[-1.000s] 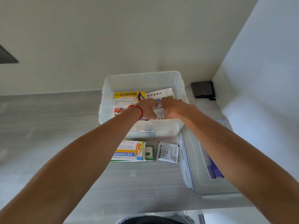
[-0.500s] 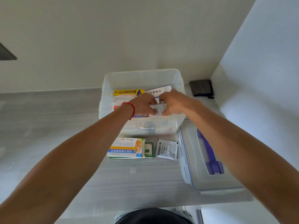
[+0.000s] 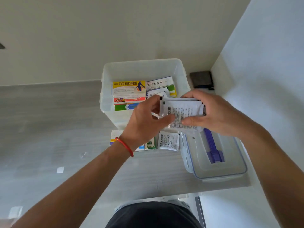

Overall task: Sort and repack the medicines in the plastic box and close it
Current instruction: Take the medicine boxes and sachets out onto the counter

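A clear plastic box (image 3: 105, 89) stands open on the grey counter, holding several medicine cartons, among them a yellow carton (image 3: 128, 87) and a white carton (image 3: 158, 83). Over the box's near right corner, my left hand (image 3: 144, 122) and my right hand (image 3: 213, 112) together hold a stack of white printed sachets (image 3: 182, 111), thumbs on top. In front of the box lie one more white sachet (image 3: 168, 141), a small green box (image 3: 151, 144) and a carton (image 3: 115, 137) partly hidden by my left wrist.
The box's clear lid (image 3: 230, 162) with a purple handle (image 3: 213, 148) lies upside down on the counter to the right. A dark flat object (image 3: 201, 79) sits in the back corner by the white wall. The counter edge runs close to my body.
Both hands have lifted the stack of sachets up and out of the box toward me; before, they were down inside it gathering the sachets.
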The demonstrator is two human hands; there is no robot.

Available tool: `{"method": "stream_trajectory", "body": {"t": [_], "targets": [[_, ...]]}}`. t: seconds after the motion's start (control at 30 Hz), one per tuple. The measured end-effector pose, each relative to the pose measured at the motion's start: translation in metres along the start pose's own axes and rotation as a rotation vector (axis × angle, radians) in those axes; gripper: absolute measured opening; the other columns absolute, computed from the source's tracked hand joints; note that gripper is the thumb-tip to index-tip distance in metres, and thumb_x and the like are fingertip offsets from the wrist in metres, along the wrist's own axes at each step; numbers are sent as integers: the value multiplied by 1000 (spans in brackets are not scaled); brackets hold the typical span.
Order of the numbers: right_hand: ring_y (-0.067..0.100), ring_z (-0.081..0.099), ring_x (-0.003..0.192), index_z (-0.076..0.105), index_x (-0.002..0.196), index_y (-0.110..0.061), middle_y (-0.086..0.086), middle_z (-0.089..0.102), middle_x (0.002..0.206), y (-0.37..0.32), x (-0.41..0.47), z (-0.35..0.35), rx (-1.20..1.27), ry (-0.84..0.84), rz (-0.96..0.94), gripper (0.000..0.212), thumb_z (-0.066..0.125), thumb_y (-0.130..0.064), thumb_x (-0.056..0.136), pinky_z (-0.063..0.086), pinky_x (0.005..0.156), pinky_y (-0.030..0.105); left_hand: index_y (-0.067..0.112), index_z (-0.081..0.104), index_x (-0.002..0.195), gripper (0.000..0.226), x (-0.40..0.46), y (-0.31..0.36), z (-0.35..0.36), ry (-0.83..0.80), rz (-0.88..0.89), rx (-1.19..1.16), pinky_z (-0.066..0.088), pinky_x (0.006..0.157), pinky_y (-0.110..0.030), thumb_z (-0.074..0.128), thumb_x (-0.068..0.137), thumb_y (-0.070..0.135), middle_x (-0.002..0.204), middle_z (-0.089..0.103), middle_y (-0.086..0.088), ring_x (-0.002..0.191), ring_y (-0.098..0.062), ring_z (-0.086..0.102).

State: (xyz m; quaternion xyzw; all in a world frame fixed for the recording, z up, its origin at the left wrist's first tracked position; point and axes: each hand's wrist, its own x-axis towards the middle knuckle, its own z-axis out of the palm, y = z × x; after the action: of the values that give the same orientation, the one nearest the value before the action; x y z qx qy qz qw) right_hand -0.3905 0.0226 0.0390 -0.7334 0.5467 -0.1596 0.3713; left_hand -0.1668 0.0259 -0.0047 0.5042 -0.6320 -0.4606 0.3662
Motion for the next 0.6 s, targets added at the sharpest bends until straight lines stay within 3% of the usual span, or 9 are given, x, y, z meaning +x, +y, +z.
{"method": "stream_trajectory", "body": {"t": [0.1, 0.2, 0.3, 0.4, 0.47, 0.6], "targets": [[-1, 69, 90, 58, 118, -40, -24, 72, 103, 42, -7, 37, -4, -80, 121, 54, 89, -39, 74, 53, 73, 18, 26, 68, 106, 32, -20, -40, 20, -50, -171, 65, 59, 76, -21, 80, 77, 27, 93, 75, 14, 87, -1, 71], [12, 69, 96, 57, 127, -27, -11, 70, 114, 90, 9, 81, -42, -207, 274, 58, 88, -30, 77, 56, 77, 28, 26, 67, 105, 27, -34, -78, 22, -49, -334, 182, 56, 81, -25, 72, 80, 15, 99, 72, 9, 89, -10, 68], [14, 69, 93, 54, 131, -24, -1, 70, 119, 122, 30, 118, -83, -282, 334, 64, 87, -28, 77, 56, 74, 28, 22, 68, 108, 31, -47, -99, 15, -75, -438, 255, 55, 83, -27, 66, 80, 9, 99, 70, 7, 86, -12, 65], [16, 66, 105, 48, 139, -23, -6, 64, 127, 133, 42, 136, -76, -233, 313, 73, 86, -29, 77, 55, 82, 32, 21, 69, 106, 28, -55, -105, 5, -75, -439, 314, 55, 83, -26, 66, 81, 8, 100, 69, 7, 90, -14, 67], [22, 58, 120, 43, 145, -20, -3, 56, 136, 133, 43, 143, -291, -138, 213, 74, 81, -31, 82, 50, 90, 35, 20, 69, 104, 25, -58, -104, 1, -52, -410, 343, 54, 84, -24, 64, 83, 7, 103, 70, 4, 93, -14, 66], [20, 60, 111, 53, 132, -19, 0, 61, 125, 103, 19, 138, -676, 50, -3, 38, 57, -37, 100, 53, 86, 35, 17, 72, 100, 25, -66, -81, -1, 95, -252, 409, 52, 75, -12, 63, 82, 1, 100, 72, 5, 89, -9, 66]]}}
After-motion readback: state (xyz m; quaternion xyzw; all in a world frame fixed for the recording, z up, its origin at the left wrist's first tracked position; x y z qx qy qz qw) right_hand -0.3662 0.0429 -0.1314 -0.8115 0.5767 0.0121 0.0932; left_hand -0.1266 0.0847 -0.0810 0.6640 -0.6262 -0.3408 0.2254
